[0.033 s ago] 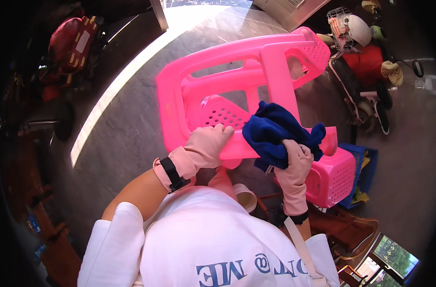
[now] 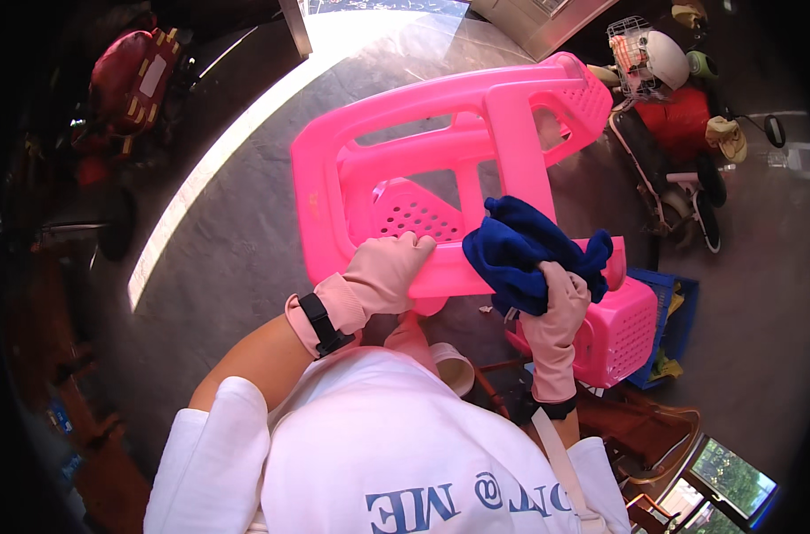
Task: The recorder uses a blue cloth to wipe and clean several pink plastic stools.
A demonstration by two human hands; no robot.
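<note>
A bright pink plastic chair (image 2: 396, 116) is tipped over in front of me on the grey floor. My left hand (image 2: 382, 271), in a pink rubber glove with a black band at the wrist, grips the chair's near edge. My right hand (image 2: 556, 311), also in a pink glove, is closed on a bunched dark blue cloth (image 2: 516, 254) that is pressed against the chair's frame on the right side.
A pink perforated basket (image 2: 627, 334) sits under my right hand beside a blue crate (image 2: 681, 303). A white cup (image 2: 456, 367) lies near my chest. A small bike with a wire basket and white helmet (image 2: 663, 58) stands at the far right. A red bag (image 2: 133, 76) sits at the upper left.
</note>
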